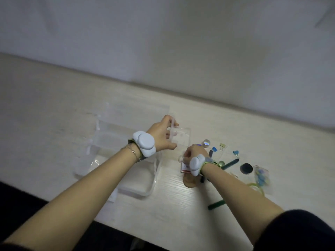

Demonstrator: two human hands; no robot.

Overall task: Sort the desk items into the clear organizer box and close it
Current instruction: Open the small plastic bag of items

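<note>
Head view: left hand curls around a small clear case, right hand pinching its near end, beside the open organizer box.

Organizer box on desk, binder clips right.

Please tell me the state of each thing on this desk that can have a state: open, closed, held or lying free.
Clear organizer box: open, lid swung back.
Small clear case: held by both hands.
Left hand: fingers curled on the case's left edge.
Right hand: gripping the case's near end.
Blue binder clip: lying free on the desk.
Green pen: lying free.
</note>
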